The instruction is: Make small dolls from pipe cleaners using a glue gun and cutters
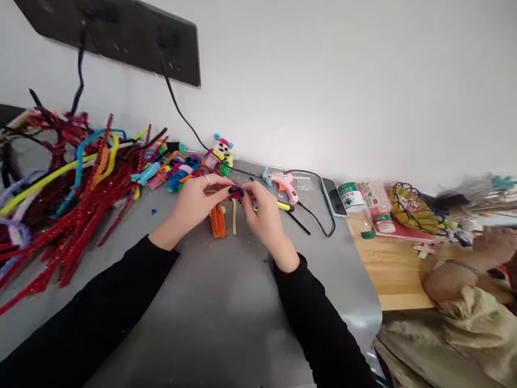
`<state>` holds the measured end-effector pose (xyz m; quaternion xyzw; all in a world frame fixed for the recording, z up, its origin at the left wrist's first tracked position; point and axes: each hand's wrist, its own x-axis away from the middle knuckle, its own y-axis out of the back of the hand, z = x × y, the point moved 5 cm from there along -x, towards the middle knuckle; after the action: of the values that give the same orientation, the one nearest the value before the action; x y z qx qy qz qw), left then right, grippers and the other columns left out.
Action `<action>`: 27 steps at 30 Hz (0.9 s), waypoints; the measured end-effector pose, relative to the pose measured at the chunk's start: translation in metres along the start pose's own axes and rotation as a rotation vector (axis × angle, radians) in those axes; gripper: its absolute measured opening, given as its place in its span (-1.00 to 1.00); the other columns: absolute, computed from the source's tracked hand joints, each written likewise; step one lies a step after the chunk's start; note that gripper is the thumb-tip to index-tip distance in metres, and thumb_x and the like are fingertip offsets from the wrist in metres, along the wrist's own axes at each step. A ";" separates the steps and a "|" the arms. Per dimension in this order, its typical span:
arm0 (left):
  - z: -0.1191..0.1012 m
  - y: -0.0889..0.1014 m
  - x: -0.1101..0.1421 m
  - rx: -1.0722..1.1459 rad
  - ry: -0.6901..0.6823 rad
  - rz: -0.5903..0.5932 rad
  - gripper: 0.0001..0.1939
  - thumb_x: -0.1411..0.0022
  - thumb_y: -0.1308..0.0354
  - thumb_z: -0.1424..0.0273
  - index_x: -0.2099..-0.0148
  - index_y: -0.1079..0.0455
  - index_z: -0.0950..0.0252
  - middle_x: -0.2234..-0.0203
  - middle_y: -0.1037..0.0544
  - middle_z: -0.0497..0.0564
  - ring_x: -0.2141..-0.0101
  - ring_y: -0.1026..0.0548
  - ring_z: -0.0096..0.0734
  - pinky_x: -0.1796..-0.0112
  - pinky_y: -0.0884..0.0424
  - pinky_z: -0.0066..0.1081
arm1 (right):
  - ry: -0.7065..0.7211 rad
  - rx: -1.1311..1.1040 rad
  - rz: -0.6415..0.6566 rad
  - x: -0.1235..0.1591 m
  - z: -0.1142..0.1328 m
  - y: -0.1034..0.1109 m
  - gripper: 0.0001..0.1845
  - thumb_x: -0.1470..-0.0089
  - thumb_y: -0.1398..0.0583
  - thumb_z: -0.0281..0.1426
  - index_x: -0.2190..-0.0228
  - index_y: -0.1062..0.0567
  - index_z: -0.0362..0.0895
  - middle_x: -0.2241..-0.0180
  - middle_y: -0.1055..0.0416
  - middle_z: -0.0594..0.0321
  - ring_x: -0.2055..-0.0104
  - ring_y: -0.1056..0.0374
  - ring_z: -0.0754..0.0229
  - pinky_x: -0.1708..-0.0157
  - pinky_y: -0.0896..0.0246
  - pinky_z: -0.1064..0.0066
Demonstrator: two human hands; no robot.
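Thumb and finger of my left hand [204,200], which wears a ring, are pinched together. They meet the pinched fingertips of my right hand [264,215] above the grey table mat. Between them is a small magenta piece of fuzzy pipe cleaner [235,193], mostly hidden by the fingers. Just below lie an orange pipe cleaner bundle [218,221] and a pale yellow strip [234,216]. A yellow and black tool [286,206], partly covered, rests beside my right hand. Behind it is a pink glue gun [285,185] on its cord.
Red, yellow and blue pipe cleaners [92,188] heap up on the left. Small fuzzy dolls [220,152] stand near the wall. A phone [334,196] and a green-white container [351,196] are at right. Another person's arm [456,277] rests by the wooden table [388,269].
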<state>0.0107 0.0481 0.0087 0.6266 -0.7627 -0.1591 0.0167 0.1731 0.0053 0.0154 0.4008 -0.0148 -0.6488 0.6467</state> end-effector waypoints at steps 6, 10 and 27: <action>-0.002 0.001 0.002 -0.046 -0.085 -0.051 -0.75 -0.25 -0.29 0.16 0.24 -0.60 0.24 0.29 -0.72 0.09 0.33 -0.66 -0.20 0.25 -0.64 -0.27 | -0.041 -0.007 0.040 -0.001 -0.002 0.000 -0.84 -0.41 -0.05 -0.42 0.17 -0.44 -0.07 0.21 -0.53 0.16 0.17 -0.45 0.14 0.15 -0.35 0.34; -0.009 0.002 0.006 -0.191 -0.235 -0.096 -0.80 -0.31 -0.21 0.28 0.21 -0.63 0.23 0.29 -0.70 0.06 0.31 -0.64 -0.23 0.30 -0.60 -0.34 | 0.005 0.087 0.053 -0.001 0.001 0.001 -0.78 -0.44 -0.02 -0.41 0.13 -0.47 -0.06 0.18 -0.52 0.12 0.13 -0.45 0.11 0.13 -0.35 0.30; -0.011 -0.002 0.011 -0.242 -0.323 -0.150 -0.82 -0.37 -0.19 0.37 0.21 -0.64 0.24 0.34 -0.72 0.02 0.37 -0.67 -0.28 0.31 -0.61 -0.37 | 0.032 0.217 0.002 0.000 0.003 0.000 -0.79 -0.36 -0.06 -0.45 0.24 -0.50 -0.10 0.30 -0.47 0.16 0.28 -0.41 0.16 0.26 -0.31 0.37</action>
<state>0.0126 0.0350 0.0169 0.6415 -0.6820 -0.3486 -0.0427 0.1718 0.0033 0.0177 0.4787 -0.0751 -0.6363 0.6003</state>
